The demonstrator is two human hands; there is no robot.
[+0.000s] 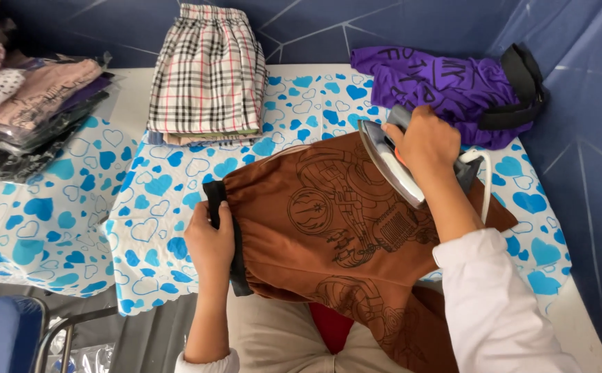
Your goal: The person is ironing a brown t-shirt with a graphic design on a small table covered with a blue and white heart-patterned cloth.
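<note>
A brown garment with a dark printed drawing and a black waistband lies spread on the ironing surface covered by a white cloth with blue hearts. My left hand grips the black waistband at the garment's left edge. My right hand holds the handle of a grey and white iron, tilted up on its side over the garment's upper right part. The iron's white cord runs down behind my wrist.
A folded stack of plaid clothes lies at the back of the surface. A crumpled purple garment with black trim sits at the back right. Bagged folded clothes are piled at the left. A blue chair stands at lower left.
</note>
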